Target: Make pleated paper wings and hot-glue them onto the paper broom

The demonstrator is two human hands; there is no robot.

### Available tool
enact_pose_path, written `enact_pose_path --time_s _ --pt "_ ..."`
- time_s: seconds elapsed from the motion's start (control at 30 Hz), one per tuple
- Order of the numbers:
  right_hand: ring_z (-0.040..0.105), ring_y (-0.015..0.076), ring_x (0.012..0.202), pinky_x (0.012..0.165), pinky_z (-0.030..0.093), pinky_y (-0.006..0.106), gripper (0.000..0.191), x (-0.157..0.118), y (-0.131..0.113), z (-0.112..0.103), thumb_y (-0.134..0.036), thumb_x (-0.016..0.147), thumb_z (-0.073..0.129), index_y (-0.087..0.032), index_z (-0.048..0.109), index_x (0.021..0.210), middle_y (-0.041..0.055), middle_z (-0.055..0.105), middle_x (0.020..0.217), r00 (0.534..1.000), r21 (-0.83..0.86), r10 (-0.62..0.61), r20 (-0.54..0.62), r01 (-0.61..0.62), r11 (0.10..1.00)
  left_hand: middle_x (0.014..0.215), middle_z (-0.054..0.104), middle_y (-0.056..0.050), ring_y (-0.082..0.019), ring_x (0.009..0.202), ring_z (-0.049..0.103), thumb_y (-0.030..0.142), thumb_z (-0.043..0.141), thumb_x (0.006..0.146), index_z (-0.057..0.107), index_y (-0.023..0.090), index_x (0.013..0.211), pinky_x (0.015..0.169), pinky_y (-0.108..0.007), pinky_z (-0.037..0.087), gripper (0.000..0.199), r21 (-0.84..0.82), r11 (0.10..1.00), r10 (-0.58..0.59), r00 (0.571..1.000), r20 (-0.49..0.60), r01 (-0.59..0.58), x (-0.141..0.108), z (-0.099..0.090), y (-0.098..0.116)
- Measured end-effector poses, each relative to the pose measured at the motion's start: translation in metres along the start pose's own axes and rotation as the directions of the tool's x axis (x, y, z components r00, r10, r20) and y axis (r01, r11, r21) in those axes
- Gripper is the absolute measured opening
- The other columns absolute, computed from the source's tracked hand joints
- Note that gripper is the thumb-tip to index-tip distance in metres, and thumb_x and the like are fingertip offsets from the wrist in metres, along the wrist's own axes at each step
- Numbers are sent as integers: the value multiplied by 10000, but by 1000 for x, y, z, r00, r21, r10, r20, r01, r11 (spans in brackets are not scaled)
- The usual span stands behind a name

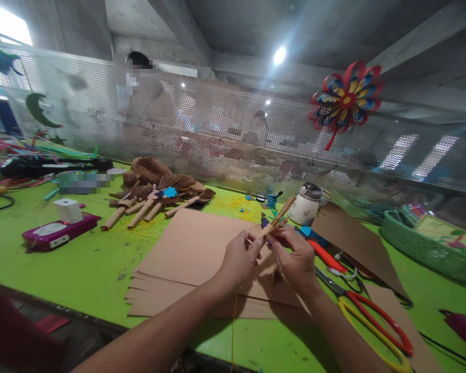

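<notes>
Over a stack of brown paper sheets (194,238), both hands meet around a narrow folded brown paper piece (282,213) that points up and to the right. My left hand (241,259) pinches its lower end between thumb and fingers. My right hand (297,256) is closed at the same spot, its fingertips on the piece beside a small dark blue bit (264,221). A yellow thread (233,331) hangs below my left hand toward the table's front edge. The fingers hide the lower part of the paper piece.
Scissors (373,316) with red and yellow handles lie at right, near an orange-handled tool (326,254) and a green basket (396,248). A white jar (305,207) stands behind. Rolled paper brooms (143,212) and a purple power strip (58,233) are at left.
</notes>
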State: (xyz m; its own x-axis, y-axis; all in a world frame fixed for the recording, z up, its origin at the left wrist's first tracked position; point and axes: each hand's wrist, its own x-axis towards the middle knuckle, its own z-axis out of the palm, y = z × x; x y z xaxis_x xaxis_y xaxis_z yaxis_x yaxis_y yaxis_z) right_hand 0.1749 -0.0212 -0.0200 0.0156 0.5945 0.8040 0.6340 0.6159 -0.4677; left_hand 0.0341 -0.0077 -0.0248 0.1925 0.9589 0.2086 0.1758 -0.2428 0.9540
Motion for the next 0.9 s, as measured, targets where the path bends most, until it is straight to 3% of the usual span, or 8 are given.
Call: enact_pose_path --time_s 0.23,0.53,0.9 --pt "559 163 661 605 461 286 72 0 -3 2 -235 806 576 -192 601 753 34 607 740 999 -37 30 -11 -30 999 565 582 -1 -112 468 515 483 507 780 522 169 746 480 -219 371 316 -32 999 -27 1000 5 28 0 0 1" --pt "514 152 614 575 409 273 88 2 -7 1 -220 810 565 -196 591 730 15 571 692 1000 -95 -15 7 16 995 543 527 26 -102 447 480 368 497 760 483 174 693 428 -207 375 206 -217 971 -97 995 37 103 1 0 3" --pt "524 155 645 609 423 280 94 4 -12 1 -184 823 545 -188 587 740 27 574 706 998 -90 -65 23 67 994 562 585 -9 -106 443 511 447 523 762 502 162 724 427 -203 367 288 -94 993 -75 997 22 77 3 -1 2"
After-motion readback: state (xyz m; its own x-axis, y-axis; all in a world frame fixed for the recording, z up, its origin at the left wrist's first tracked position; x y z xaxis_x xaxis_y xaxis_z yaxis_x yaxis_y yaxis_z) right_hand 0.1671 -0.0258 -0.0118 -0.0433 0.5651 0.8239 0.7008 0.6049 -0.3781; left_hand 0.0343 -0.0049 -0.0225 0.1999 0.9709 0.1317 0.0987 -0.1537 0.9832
